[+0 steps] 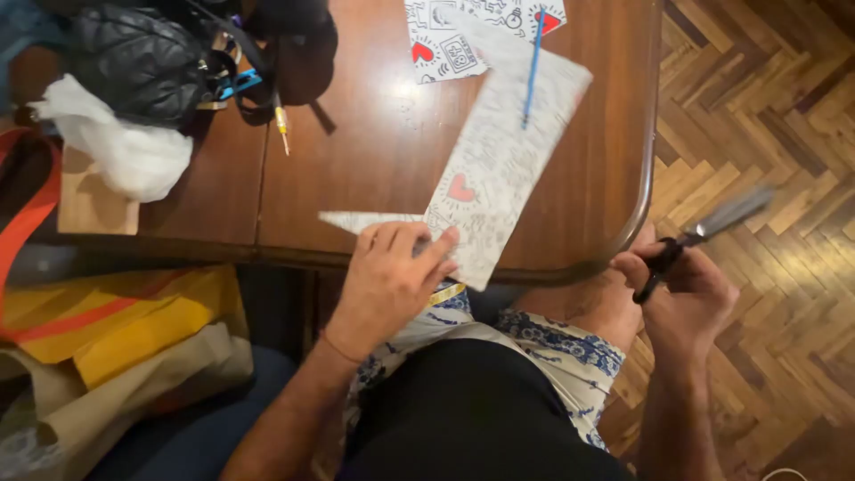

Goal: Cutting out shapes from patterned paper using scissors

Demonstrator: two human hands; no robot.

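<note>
My left hand (392,276) presses down on the near end of a long strip of white paper (503,160) covered in black doodles and red hearts, at the table's front edge. A thin cut sliver of paper (361,219) sticks out to the left of my fingers. My right hand (690,294) is off the table's right corner, above the floor, holding black-handled scissors (704,233) whose blurred blades point up and right. A blue pencil (533,67) lies on the far end of the strip.
The brown wooden table (374,134) has a rounded right corner. A second doodled sheet (463,31) lies at the back. Black bags (178,53), a white plastic bag (125,142) and a yellow pen (282,120) crowd the left. Yellow and beige bags (134,338) sit below left; parquet floor (766,107) right.
</note>
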